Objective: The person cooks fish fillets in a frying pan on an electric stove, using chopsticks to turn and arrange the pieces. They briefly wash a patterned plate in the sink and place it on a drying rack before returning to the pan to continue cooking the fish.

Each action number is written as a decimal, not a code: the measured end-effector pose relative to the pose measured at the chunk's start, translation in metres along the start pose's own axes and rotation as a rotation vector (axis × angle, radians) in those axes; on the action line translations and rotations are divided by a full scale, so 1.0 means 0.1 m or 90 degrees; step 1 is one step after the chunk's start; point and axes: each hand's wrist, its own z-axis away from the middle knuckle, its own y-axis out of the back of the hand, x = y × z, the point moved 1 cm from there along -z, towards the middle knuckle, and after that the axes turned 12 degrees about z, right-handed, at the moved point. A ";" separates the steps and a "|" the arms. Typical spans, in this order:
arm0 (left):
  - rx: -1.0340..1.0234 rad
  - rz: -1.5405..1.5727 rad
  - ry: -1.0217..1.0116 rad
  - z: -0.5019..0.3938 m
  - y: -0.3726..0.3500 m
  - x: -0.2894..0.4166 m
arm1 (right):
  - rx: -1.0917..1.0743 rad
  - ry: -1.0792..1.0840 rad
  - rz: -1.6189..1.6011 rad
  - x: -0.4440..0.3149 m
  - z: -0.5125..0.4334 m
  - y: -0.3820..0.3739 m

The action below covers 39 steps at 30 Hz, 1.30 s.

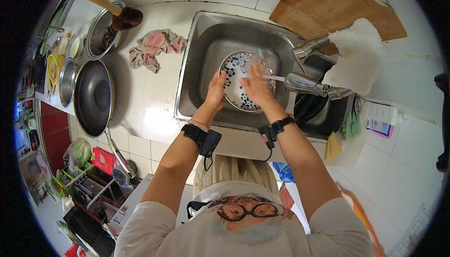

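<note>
A white patterned plate (233, 91) with blue-black flowers is held over the large basin of a stainless steel sink (211, 32). My left hand (215, 90) grips its left rim, thumb on the inside. Over the plate's right part lies my right hand (258, 83), blurred and with its fingers spread on the plate's inner face; whether something thin is under it I cannot tell. A chrome faucet (304, 83) at the right sends a stream of water onto the plate beside my right hand.
Left of the sink, a crumpled cloth (156, 47) lies on the counter, with a frying pan (94, 98), a steel pot (95, 39) and a wooden-handled brush (123, 14). A white cloth (355, 56) hangs over the pipes; a wooden board (327, 3) leans behind. Dark pans fill the small basin.
</note>
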 end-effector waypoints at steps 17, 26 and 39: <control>-0.107 -0.057 0.107 -0.20 -0.20 -0.03 | -0.003 0.151 -0.140 -0.01 0.15 0.23; -0.199 -0.719 -0.308 0.10 -0.90 -0.25 | -0.147 -0.354 -1.026 0.38 0.33 0.12; -0.120 -0.736 -0.349 -0.46 -1.01 -0.14 | -0.041 -0.348 -1.309 0.36 0.49 0.38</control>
